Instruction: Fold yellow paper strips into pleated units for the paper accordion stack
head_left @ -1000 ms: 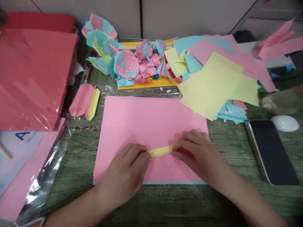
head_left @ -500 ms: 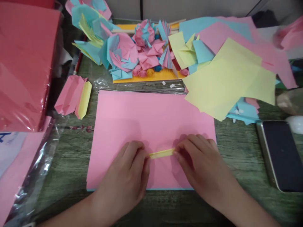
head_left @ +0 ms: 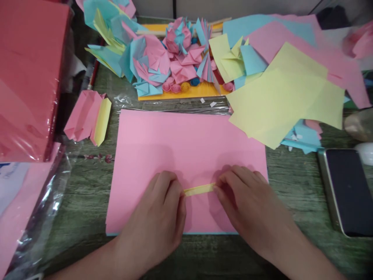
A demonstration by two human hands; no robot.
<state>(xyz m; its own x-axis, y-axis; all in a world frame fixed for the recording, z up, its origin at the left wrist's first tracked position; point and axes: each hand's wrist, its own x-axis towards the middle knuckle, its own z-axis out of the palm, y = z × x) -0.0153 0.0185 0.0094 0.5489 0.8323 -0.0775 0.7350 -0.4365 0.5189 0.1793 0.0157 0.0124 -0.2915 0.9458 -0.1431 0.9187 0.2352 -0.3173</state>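
Observation:
A narrow folded strip of yellow paper [head_left: 199, 189] stretches between my two hands, just over a stack of pink paper sheets [head_left: 148, 144]. My left hand [head_left: 159, 212] pinches its left end with thumb and fingers closed. At the other end, my right hand [head_left: 244, 194] grips the strip between thumb and forefinger, the remaining fingers curled. The fingers cover both ends of the strip. A blue edge shows under the near side of the pink stack. Left of the stack lies a folded pink paper piece [head_left: 83, 116] with a yellow folded part [head_left: 103, 121] beside it.
Folded paper flowers [head_left: 151, 58] crowd a yellow-orange base [head_left: 186, 92] at the back. Loose yellow sheets [head_left: 276, 93] overlap the stack's far right corner. A phone [head_left: 348, 190] lies right. Red paper in plastic [head_left: 29, 77] sits left. Thin wires [head_left: 201, 110] lie behind the stack.
The camera view has shifted very slightly. Both hands keep the same hold on the yellow strip, which has hardly moved.

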